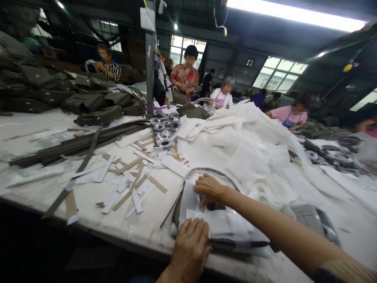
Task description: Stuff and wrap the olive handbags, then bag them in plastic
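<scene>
Beneath and rightward of the flattened left hand [190, 243], fingers together on a white sheet [216, 223], lies a dark bag [241, 244], long edge running right; the right hand [209, 190] curls beyond, its hold unclear.

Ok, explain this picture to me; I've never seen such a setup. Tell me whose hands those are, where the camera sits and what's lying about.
There is no machine: these are a person's own bare hands, seen from a camera worn on the head. The left hand lays its fingers on white sheets over a dark bag. The right hand is bent above it; whether it grips anything is unclear. On the worktable lie dark straps, scattered white and brown strips, a heap of white packing sheets and a pile of dark bags. Co-workers are farther back.
</scene>
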### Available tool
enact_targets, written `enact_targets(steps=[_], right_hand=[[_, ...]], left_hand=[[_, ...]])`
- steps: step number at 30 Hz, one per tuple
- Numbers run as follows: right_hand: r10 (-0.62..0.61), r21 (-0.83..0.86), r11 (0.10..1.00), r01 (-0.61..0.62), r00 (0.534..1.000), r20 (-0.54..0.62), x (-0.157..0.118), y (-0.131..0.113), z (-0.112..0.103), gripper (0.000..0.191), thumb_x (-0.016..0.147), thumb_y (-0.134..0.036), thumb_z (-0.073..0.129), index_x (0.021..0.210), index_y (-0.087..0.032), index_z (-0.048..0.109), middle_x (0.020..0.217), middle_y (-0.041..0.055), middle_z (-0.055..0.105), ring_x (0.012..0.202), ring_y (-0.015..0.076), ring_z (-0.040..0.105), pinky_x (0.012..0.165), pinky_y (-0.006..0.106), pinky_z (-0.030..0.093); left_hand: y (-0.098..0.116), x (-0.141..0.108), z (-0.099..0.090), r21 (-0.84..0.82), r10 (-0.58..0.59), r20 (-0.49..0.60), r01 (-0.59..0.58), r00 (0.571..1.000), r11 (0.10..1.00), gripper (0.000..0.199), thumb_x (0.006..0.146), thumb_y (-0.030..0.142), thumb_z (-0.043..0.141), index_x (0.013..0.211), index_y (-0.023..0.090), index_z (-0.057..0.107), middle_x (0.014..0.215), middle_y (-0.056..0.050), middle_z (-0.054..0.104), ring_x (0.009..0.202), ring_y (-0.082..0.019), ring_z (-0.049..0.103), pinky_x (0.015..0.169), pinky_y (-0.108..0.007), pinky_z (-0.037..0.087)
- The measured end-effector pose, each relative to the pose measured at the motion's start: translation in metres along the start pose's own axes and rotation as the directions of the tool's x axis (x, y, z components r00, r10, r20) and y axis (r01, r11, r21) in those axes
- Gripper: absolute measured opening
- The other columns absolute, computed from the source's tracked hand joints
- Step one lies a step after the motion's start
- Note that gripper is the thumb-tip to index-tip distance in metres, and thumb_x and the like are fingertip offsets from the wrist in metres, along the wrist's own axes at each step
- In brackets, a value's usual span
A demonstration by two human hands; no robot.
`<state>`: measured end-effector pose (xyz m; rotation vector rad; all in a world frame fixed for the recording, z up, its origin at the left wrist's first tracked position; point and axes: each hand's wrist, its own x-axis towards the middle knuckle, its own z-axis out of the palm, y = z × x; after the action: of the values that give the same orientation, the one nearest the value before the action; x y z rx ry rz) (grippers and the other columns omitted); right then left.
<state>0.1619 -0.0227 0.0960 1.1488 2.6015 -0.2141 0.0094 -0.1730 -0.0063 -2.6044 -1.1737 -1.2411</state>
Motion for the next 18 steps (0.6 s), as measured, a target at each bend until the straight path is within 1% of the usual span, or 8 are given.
enact_targets(steps=[2, 4, 7, 9, 12, 14, 16, 18], right_hand=[[0.098, 0.118, 0.989, -0.090, 0.993, -0.066, -0.006, 0.013, 0.001, 0.050, 0.053, -0.045, 0.092, 0.091, -0.021, 0.069, 0.099, 0.0084, 0.071, 0.101, 0.0283, 0.060, 0.091, 0.036, 0.037], [0.237, 0.227, 0.952, -0.207, 0.965, -0.111, -0.014, 0.022, 0.004, 0.046, 0.063, -0.044, 0.087, 0.099, -0.022, 0.069, 0.102, 0.0071, 0.071, 0.099, 0.0261, 0.063, 0.086, 0.033, 0.041], [0.375, 0.306, 0.898, -0.316, 0.914, -0.157, -0.024, 0.018, 0.015, 0.033, 0.094, -0.044, 0.055, 0.114, -0.019, 0.064, 0.106, 0.0073, 0.071, 0.092, 0.0208, 0.066, 0.076, 0.029, 0.045], [0.417, 0.349, 0.874, -0.339, 0.890, -0.182, -0.028, 0.004, 0.027, 0.038, 0.102, -0.043, 0.036, 0.116, -0.019, 0.063, 0.106, 0.0061, 0.071, 0.092, 0.0191, 0.066, 0.076, 0.027, 0.045], [0.459, 0.362, 0.857, -0.367, 0.863, -0.213, -0.030, -0.023, 0.047, 0.040, 0.102, -0.047, 0.036, 0.110, -0.019, 0.064, 0.103, 0.0080, 0.071, 0.097, 0.0231, 0.065, 0.081, 0.030, 0.043], [0.484, 0.357, 0.847, -0.393, 0.848, -0.215, -0.033, -0.034, 0.054, 0.041, 0.101, -0.047, 0.037, 0.099, -0.018, 0.066, 0.097, 0.0097, 0.072, 0.094, 0.0261, 0.065, 0.080, 0.033, 0.043], [0.495, 0.355, 0.842, -0.408, 0.844, -0.206, -0.036, -0.038, 0.054, 0.044, 0.102, -0.046, 0.033, 0.090, -0.019, 0.065, 0.089, 0.0090, 0.072, 0.086, 0.0260, 0.066, 0.075, 0.034, 0.043], [0.520, 0.386, 0.828, -0.407, 0.815, -0.255, -0.036, -0.038, 0.052, 0.048, 0.103, -0.045, 0.026, 0.089, -0.021, 0.065, 0.088, 0.0073, 0.072, 0.084, 0.0245, 0.066, 0.075, 0.034, 0.043]], left_hand=[[0.000, -0.001, 0.001, -0.001, -0.005, 0.017, 0.005, 1.000, 1.000, 0.039, 0.092, 0.036, 0.058, 0.127, 0.018, 0.056, 0.121, -0.006, 0.068, 0.113, -0.023, 0.061, 0.102, -0.041, 0.040], [0.000, -0.001, 0.002, -0.003, -0.004, 0.032, 0.004, 0.999, 1.000, 0.039, 0.092, 0.036, 0.058, 0.127, 0.018, 0.056, 0.122, -0.006, 0.068, 0.114, -0.024, 0.060, 0.102, -0.042, 0.040], [0.001, 0.001, -0.002, 0.003, 0.008, 0.034, -0.008, 0.999, 1.000, 0.040, 0.091, 0.036, 0.058, 0.127, 0.018, 0.055, 0.121, -0.006, 0.068, 0.113, -0.023, 0.060, 0.102, -0.041, 0.040], [0.001, 0.003, -0.006, 0.015, 0.018, 0.020, -0.018, 1.000, 1.000, 0.040, 0.091, 0.038, 0.059, 0.125, 0.018, 0.056, 0.119, -0.005, 0.068, 0.111, -0.023, 0.060, 0.101, -0.040, 0.041], [0.001, 0.004, -0.006, 0.035, 0.080, -0.038, -0.079, 0.996, 0.996, 0.038, 0.091, 0.043, 0.056, 0.119, 0.017, 0.060, 0.112, -0.006, 0.071, 0.102, -0.022, 0.062, 0.095, -0.039, 0.044], [-0.001, -0.001, 0.002, 0.071, 0.159, -0.152, -0.149, 0.976, 0.986, 0.034, 0.094, 0.043, 0.052, 0.110, 0.016, 0.064, 0.100, -0.007, 0.072, 0.092, -0.021, 0.064, 0.088, -0.037, 0.046], [-0.005, -0.008, 0.015, 0.155, 0.232, -0.254, -0.198, 0.939, 0.968, 0.019, 0.093, 0.032, 0.054, 0.099, 0.018, 0.066, 0.090, -0.005, 0.072, 0.083, -0.018, 0.065, 0.084, -0.033, 0.047], [-0.010, -0.016, 0.028, 0.238, 0.285, -0.249, -0.226, 0.926, 0.945, 0.008, 0.090, 0.019, 0.059, 0.093, 0.023, 0.066, 0.083, -0.001, 0.071, 0.076, -0.015, 0.065, 0.082, -0.031, 0.048]])
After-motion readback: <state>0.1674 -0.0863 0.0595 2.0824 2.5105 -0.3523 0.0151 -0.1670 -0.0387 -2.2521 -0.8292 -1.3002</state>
